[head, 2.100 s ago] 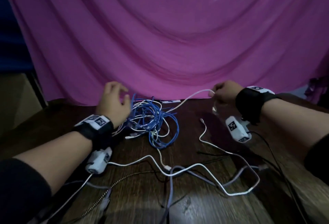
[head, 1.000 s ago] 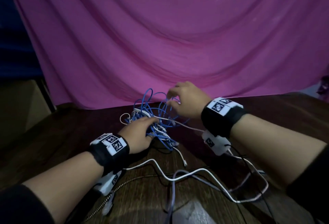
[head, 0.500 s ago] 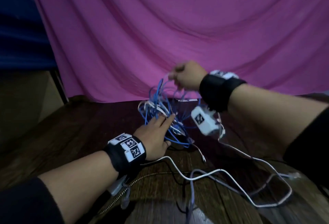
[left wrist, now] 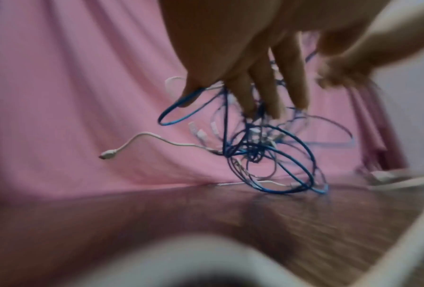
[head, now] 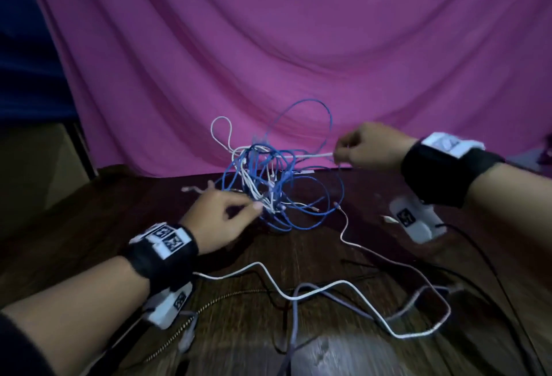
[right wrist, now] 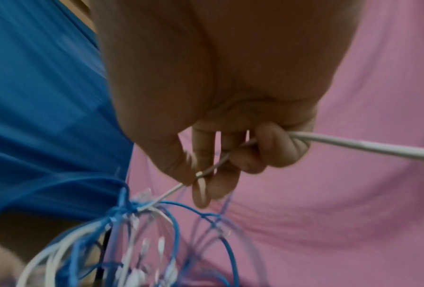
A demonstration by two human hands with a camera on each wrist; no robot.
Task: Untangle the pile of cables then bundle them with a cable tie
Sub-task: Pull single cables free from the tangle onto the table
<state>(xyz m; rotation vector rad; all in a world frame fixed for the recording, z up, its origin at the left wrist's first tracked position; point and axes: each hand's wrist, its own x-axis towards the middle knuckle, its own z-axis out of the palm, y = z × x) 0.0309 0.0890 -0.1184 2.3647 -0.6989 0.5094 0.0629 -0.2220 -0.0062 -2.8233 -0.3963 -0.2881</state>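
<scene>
Right hand point(head: 370, 148) grips a white cable point(right wrist: 353, 144), fingers curled round it, drawing it taut out of the tangle point(head: 268, 184). Left hand point(head: 218, 220) pinches white strands at the tangle's near side, pinning it against the counter point(head: 104, 226). Tangle sits mid-counter, blue and white loops half lifted. Freed white cable point(head: 343, 283) lies nearer than the tangle. Judgement: pull slowly and level; if blue loops tighten, slacken and feed the plug back through. No tie seen.
</scene>
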